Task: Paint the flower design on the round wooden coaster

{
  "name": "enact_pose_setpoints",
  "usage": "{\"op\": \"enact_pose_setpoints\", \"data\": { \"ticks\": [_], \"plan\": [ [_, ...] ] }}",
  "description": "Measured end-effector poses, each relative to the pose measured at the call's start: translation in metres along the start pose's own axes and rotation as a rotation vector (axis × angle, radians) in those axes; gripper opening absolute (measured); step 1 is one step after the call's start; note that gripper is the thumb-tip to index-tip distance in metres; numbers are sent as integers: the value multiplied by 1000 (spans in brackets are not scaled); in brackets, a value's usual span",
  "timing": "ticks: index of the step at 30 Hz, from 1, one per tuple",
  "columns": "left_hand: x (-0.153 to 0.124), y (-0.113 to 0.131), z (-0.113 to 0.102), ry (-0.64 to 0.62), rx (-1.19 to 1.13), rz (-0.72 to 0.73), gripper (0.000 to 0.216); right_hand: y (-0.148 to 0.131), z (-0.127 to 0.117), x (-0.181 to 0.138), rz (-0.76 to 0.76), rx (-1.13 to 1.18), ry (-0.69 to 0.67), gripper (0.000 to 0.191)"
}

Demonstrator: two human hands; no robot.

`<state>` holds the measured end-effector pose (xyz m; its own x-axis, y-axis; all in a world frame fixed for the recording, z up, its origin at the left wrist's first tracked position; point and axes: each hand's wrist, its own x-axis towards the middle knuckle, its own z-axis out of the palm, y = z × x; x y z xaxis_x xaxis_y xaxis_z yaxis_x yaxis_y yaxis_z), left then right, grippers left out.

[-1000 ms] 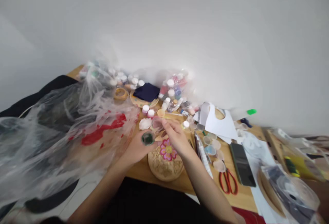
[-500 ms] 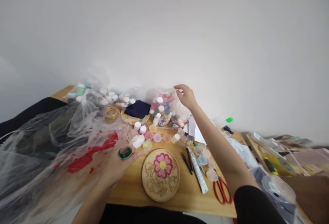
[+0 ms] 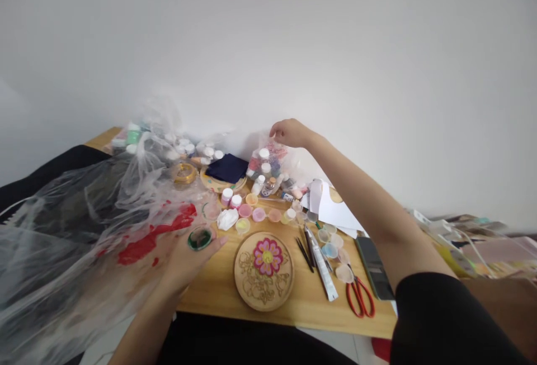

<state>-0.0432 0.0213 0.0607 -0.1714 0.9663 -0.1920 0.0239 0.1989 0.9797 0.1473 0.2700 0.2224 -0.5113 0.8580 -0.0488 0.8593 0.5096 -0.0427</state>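
Right hand moved, gripping bag of bottles.

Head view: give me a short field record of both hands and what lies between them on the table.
left hand: holds green pot, beside the plastic sheet
right hand: fingers closed on the top of the clear bag of paint bottles
between: wooden disc with a pink flower, flat on the table
right of disc: red scissors
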Motion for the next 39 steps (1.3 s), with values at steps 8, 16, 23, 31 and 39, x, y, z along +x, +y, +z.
{"op": "enact_pose_setpoints", "data": {
  "ticks": [8,16,23,31,39],
  "plan": [
    [3,4,-1,34,-16,-31,37,-9,2,27,50,-17,-181,27],
    [0,6,-3,56,-64,-45,32,-15,9,29,103,-6,-265,33],
    [-5,5,-4,37,-106,-92,34,-13,11,26,147,-27,-397,28],
    [-5,2,-8,49,-108,-78,34,0,19,30,89,-208,-568,11],
    [-5,-1,-12,59,-108,-59,38,-3,21,27,78,-409,-695,23]
  ]
}}
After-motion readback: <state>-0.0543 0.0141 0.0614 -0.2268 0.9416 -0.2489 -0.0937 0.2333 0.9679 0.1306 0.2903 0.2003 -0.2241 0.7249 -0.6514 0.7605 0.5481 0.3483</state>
